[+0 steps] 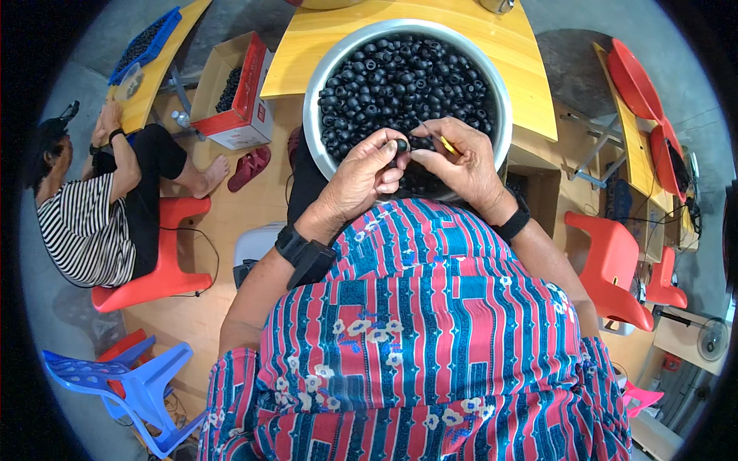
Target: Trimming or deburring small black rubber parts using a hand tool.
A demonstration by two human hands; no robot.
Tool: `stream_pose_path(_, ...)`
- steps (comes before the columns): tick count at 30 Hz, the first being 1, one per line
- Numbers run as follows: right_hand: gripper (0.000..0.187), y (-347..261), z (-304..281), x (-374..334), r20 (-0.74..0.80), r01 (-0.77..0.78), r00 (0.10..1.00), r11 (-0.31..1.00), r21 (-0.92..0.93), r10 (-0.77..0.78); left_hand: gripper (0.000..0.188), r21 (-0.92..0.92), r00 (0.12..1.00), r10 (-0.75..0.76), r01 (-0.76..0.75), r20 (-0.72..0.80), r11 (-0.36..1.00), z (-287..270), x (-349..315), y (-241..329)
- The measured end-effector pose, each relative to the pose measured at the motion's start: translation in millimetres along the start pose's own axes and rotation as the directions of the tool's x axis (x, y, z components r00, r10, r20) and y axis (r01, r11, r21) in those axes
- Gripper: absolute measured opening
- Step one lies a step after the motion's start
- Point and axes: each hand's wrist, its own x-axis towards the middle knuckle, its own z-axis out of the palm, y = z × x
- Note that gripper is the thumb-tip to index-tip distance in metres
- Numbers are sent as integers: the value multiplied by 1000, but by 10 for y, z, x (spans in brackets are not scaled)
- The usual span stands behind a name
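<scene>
A wide metal basin (504,107) full of small round black pieces (407,81), several showing a hole, stands in front of me at the edge of a yellow table. Over its near side, my left hand (360,173) pinches one black round piece (401,144) between thumb and fingers. Close beside it, my right hand (461,163) is closed on a small yellow tool (448,144). Most of that tool is hidden by the fingers, so I cannot tell its kind. My fingertips nearly meet around the black piece.
At left a person (92,192) sits on a red stool (165,253), by a blue tray (150,46) of dark pieces. An open carton (231,100) is on the floor near red slippers (250,167). Red stools (607,269) and red basins (636,81) are at right; a blue chair (138,384) is lower left.
</scene>
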Motion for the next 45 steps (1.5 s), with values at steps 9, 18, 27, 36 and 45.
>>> stream_pose_path(9, 22, -25, -45, -25, 156, 173, 979, 935, -310, -130, 17, -102, 1000, 10, -10, 0, 995, 24, -7, 4)
stream_pose_path(18, 23, -55, -44, -23, 171, 169, 979, 918, -358, -113, 19, -152, 1000, -4, 4, 1, 988, 1, -11, -2)
stream_pose_path(27, 23, -42, -38, -25, 151, 163, 982, 926, -339, -117, 19, -174, 1000, -18, 20, 11, 985, -26, -4, -17)
stream_pose_path(36, 21, 9, -29, -29, 140, 142, 985, 939, -314, -103, 19, -237, 999, -53, 50, -8, 970, -13, -8, -4)
stream_pose_path(45, 23, -6, -27, -24, 121, 142, 987, 939, -314, -109, 17, -266, 997, -67, 58, -26, 962, -22, -2, -10)
